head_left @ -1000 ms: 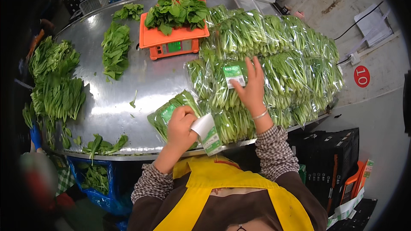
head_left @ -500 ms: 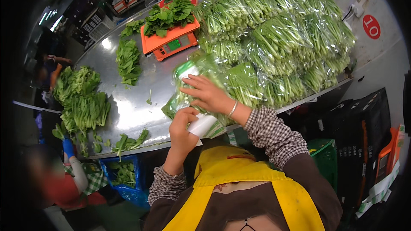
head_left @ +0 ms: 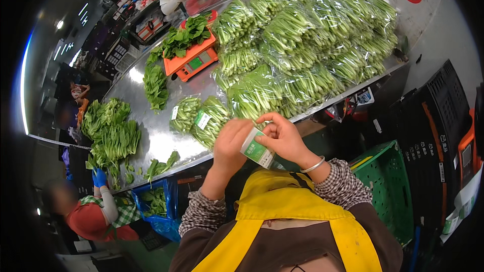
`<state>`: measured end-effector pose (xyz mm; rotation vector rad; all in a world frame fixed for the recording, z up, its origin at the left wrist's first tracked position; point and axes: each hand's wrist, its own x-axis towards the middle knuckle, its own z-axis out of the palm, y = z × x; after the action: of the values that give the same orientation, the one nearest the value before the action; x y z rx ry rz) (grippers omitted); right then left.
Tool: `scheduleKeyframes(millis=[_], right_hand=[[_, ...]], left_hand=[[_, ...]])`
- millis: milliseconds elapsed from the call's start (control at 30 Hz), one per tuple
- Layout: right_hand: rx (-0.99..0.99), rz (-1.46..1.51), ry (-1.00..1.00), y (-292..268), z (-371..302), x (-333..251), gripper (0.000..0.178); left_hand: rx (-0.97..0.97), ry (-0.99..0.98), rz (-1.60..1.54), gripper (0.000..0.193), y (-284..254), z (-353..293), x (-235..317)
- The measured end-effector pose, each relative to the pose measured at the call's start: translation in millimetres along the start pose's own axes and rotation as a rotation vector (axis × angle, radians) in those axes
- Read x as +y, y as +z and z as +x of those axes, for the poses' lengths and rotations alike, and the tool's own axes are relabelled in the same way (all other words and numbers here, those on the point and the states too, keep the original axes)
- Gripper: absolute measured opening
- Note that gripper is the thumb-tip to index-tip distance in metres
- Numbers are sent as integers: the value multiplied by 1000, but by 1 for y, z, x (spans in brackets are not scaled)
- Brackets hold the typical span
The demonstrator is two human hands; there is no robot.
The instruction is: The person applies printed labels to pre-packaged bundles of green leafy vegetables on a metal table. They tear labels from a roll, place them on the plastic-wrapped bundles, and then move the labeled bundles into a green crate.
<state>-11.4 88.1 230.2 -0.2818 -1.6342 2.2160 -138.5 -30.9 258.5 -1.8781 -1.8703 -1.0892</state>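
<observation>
In front of my yellow apron, my left hand point(head_left: 232, 148) is closed on a green-and-white strip of labels point(head_left: 259, 149) that hangs slanting below its fingers. My right hand point(head_left: 286, 140), fingers curled, pinches the strip's upper edge with its thumb against it. Just beyond my left hand lies a clear bag of leafy greens point(head_left: 214, 113) with a white-and-green label stuck on it. Beside that one is a second labelled bag of greens point(head_left: 186, 112). Neither hand touches the far pile of bagged greens point(head_left: 302, 45).
An orange scale point(head_left: 189, 59) bears loose greens on the metal table point(head_left: 166, 153). Loose bunches point(head_left: 113, 131) lie at the left. A co-worker's blue-gloved hand point(head_left: 100, 177) is near a blue-lined crate point(head_left: 171, 206). A green crate point(head_left: 385, 186) stands right of me.
My right hand has left the labelled bag and come back to the label strip. The strip is now raised between both hands. The view has shifted toward the right.
</observation>
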Motion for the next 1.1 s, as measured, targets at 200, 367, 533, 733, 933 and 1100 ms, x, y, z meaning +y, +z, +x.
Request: scheduleKeyframes(millis=[200, 367, 533, 733, 933, 1100], right_hand=[[24, -109, 8, -10, -15, -2, 29], [17, -213, -58, -15, -3, 0, 18], [60, -436, -372, -12, 27, 2, 12], [334, -121, -337, -22, 138, -16, 7], [175, -1410, -319, -61, 189, 87, 57], [-115, -1404, -448, -32, 140, 50, 78]], left_hand=[[-81, -521, -452, 36, 21, -26, 16], [-143, -585, -438, 37, 28, -34, 4], [-162, -716, -432, 29, 33, -39, -19], [-171, -647, -151, 17, 19, -62, -64], [72, -559, -164, 21, 1, -69, -86], [5, -435, 44, 21, -10, -72, -88]])
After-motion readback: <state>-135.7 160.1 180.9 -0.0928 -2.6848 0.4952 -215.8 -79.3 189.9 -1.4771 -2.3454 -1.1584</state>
